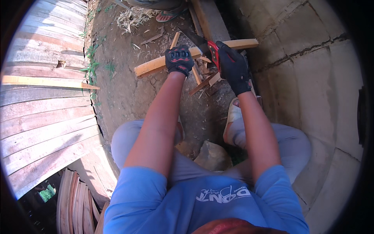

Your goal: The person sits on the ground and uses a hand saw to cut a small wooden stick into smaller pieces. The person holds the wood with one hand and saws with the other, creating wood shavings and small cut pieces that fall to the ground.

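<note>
My left hand [179, 59], in a black glove with red trim, presses down on a long pale wooden strip [150, 66] that lies across the dirt ground. My right hand [233, 66], gloved the same way, grips the red handle of a dark-bladed knife [194, 39]. The blade points up and to the left, its edge resting against the strip just right of my left hand. Short offcuts of wood [202, 82] lie under and around the strip.
A weathered plank wall [43, 101] curves along the left. Pale concrete blocks [311, 70] fill the right side. A grey stone [212, 156] sits between my knees. Another person's sandalled foot [169, 15] stands at the top, beside wood shavings [132, 19] and a thick beam [210, 19].
</note>
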### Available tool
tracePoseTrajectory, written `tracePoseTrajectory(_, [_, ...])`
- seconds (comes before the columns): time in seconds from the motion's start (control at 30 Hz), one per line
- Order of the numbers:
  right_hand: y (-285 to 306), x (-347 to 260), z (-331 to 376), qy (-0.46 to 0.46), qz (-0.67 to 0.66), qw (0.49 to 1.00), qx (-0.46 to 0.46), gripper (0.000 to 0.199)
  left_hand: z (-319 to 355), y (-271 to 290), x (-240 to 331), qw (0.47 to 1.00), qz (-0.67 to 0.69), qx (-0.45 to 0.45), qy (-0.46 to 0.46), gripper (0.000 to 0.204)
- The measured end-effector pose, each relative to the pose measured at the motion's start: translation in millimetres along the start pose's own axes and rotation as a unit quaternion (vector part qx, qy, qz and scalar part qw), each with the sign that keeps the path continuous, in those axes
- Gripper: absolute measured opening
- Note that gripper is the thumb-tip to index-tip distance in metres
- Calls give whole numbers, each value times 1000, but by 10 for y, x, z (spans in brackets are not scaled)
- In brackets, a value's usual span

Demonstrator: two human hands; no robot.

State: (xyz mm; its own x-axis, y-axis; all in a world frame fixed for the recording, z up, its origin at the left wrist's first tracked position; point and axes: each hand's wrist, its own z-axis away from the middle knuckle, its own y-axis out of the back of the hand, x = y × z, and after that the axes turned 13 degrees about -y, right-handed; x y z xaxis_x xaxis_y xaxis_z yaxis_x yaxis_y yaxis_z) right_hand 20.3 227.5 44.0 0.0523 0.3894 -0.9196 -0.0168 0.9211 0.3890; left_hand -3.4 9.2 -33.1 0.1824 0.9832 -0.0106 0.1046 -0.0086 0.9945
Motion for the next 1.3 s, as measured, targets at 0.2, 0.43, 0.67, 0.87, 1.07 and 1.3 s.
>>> tracePoseTrajectory(0.2, [225, 161, 623, 7, -41, 999, 30, 37, -83, -17, -24, 1000, -8, -4, -13, 19])
tracePoseTrajectory(0.43, [1264, -317, 1911, -127, 14, 992, -3, 37, -55, -70, -79, 999, -36, 5, -14, 21])
tracePoseTrajectory(0.67, [532, -402, 1088, 7, 78, 997, 7, 38, -8, 1, -65, 1000, -14, -24, 0, 20])
tracePoseTrajectory(0.87, [-511, 158, -170, 17, 54, 995, 81, 36, -115, 20, -2, 999, 15, -27, -8, 21])
tracePoseTrajectory(1.07, [-467, 197, -10, 11, -29, 997, 66, 35, -6, 36, -48, 1000, 12, -21, -6, 22])
tracePoseTrajectory(1.3, [571, -51, 1206, -75, -11, 997, 9, 38, -38, 68, -75, 1000, 5, -28, -2, 23])
